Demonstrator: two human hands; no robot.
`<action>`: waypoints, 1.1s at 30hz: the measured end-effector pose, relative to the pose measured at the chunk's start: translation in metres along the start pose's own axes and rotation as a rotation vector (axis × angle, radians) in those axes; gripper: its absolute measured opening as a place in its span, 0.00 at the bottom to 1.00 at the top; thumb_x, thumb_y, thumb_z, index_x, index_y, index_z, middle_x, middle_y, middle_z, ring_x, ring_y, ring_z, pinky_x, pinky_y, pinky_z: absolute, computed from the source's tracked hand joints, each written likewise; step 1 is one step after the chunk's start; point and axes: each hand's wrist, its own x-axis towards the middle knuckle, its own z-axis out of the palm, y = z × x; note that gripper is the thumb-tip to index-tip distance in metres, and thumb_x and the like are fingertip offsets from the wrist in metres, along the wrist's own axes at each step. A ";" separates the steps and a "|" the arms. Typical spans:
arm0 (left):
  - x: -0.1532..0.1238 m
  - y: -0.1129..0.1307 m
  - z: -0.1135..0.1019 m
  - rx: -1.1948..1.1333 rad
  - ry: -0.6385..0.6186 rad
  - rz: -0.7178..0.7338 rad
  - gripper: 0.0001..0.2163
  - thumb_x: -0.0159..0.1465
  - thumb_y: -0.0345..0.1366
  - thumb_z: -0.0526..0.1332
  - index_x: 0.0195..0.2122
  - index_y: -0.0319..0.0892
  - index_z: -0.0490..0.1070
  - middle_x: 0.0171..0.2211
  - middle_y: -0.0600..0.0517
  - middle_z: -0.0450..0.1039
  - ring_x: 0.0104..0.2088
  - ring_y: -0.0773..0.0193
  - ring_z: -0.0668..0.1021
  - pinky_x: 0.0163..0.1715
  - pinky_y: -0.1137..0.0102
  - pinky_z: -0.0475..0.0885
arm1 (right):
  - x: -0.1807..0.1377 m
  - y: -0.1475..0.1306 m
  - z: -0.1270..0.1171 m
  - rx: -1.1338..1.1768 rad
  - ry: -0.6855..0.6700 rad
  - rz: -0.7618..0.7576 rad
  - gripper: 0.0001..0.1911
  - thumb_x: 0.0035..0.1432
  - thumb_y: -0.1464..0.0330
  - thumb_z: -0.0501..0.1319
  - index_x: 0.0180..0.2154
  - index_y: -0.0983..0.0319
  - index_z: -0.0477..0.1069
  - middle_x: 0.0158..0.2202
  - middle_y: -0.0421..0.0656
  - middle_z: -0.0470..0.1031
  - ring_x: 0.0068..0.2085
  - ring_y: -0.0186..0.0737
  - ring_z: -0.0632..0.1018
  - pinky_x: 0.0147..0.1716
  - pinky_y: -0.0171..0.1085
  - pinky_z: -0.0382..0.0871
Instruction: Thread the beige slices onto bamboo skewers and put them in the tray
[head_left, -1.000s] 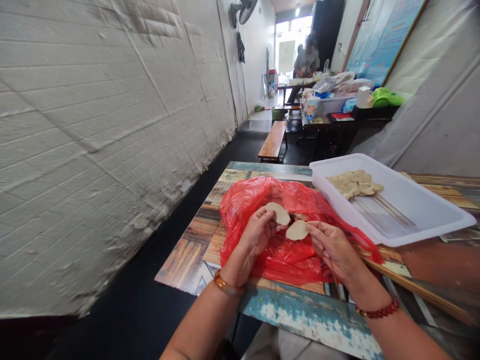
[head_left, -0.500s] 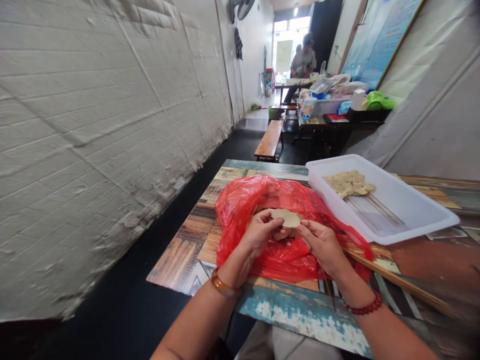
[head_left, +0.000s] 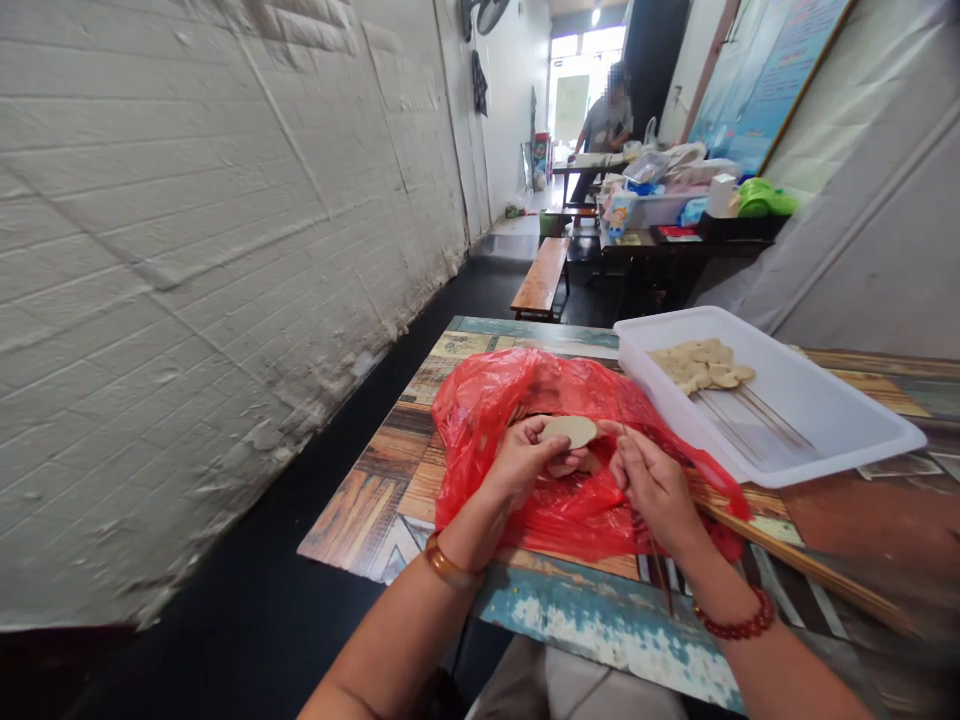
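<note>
Near the centre of the frame, the left hand [head_left: 529, 462] pinches a pale oval slice [head_left: 571, 432] between thumb and fingers, holding it above the red bag [head_left: 476, 400]. Just to its right, the right hand [head_left: 651, 485] pinches a thin stick [head_left: 660, 565], whose lower end points toward the bottom of the frame. A finger of this hand reaches toward the slice's right edge; whether it touches, I cannot tell. More pale pieces show in the bag's mouth, partly hidden by the left hand.

The bag lies crumpled on the patterned surface [head_left: 367, 500]. Right of centre stands the white tray [head_left: 840, 430], with slices on sticks [head_left: 701, 365] in its left part, the bare stick ends pointing to the lower right. Below the tray, a bundle [head_left: 825, 580] of sticks slants toward the lower right. A person [head_left: 604, 125] stands at top centre, beyond the bench [head_left: 544, 275].
</note>
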 end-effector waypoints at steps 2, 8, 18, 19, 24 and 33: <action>0.001 0.001 -0.001 -0.004 0.053 0.037 0.17 0.47 0.38 0.71 0.37 0.35 0.73 0.31 0.47 0.77 0.27 0.65 0.78 0.30 0.73 0.72 | -0.004 -0.003 0.000 -0.025 0.018 -0.036 0.26 0.63 0.57 0.51 0.58 0.63 0.63 0.20 0.35 0.60 0.20 0.33 0.63 0.20 0.33 0.58; 0.004 0.005 -0.005 -0.049 0.132 0.048 0.18 0.46 0.37 0.71 0.37 0.36 0.72 0.32 0.46 0.77 0.29 0.63 0.79 0.33 0.71 0.72 | -0.014 0.001 0.008 -0.033 -0.105 -0.049 0.22 0.60 0.61 0.56 0.55 0.58 0.68 0.22 0.38 0.70 0.23 0.37 0.71 0.26 0.36 0.67; 0.006 0.001 -0.010 0.062 0.155 0.096 0.15 0.48 0.37 0.69 0.35 0.36 0.73 0.26 0.50 0.76 0.24 0.69 0.75 0.29 0.74 0.69 | -0.014 0.013 0.015 -0.172 -0.126 -0.229 0.14 0.59 0.67 0.56 0.45 0.57 0.76 0.45 0.45 0.78 0.47 0.47 0.77 0.50 0.47 0.69; 0.006 0.001 -0.011 0.074 0.155 0.105 0.15 0.48 0.38 0.69 0.35 0.37 0.73 0.26 0.50 0.76 0.24 0.68 0.75 0.29 0.73 0.69 | -0.015 0.014 0.015 -0.179 -0.126 -0.225 0.15 0.60 0.67 0.56 0.46 0.58 0.76 0.46 0.45 0.78 0.47 0.47 0.77 0.50 0.46 0.68; 0.006 0.001 -0.011 0.108 0.159 0.137 0.15 0.48 0.38 0.69 0.35 0.37 0.73 0.26 0.51 0.76 0.24 0.68 0.75 0.29 0.72 0.70 | -0.015 0.017 0.017 -0.226 -0.120 -0.192 0.18 0.60 0.67 0.55 0.51 0.61 0.72 0.49 0.47 0.75 0.50 0.46 0.76 0.52 0.46 0.67; 0.008 -0.003 -0.012 0.222 0.155 0.204 0.13 0.50 0.38 0.67 0.35 0.37 0.73 0.26 0.51 0.75 0.25 0.66 0.75 0.30 0.71 0.70 | -0.012 0.021 0.016 -0.268 -0.121 -0.216 0.19 0.60 0.66 0.54 0.52 0.61 0.71 0.50 0.46 0.75 0.51 0.45 0.75 0.52 0.44 0.68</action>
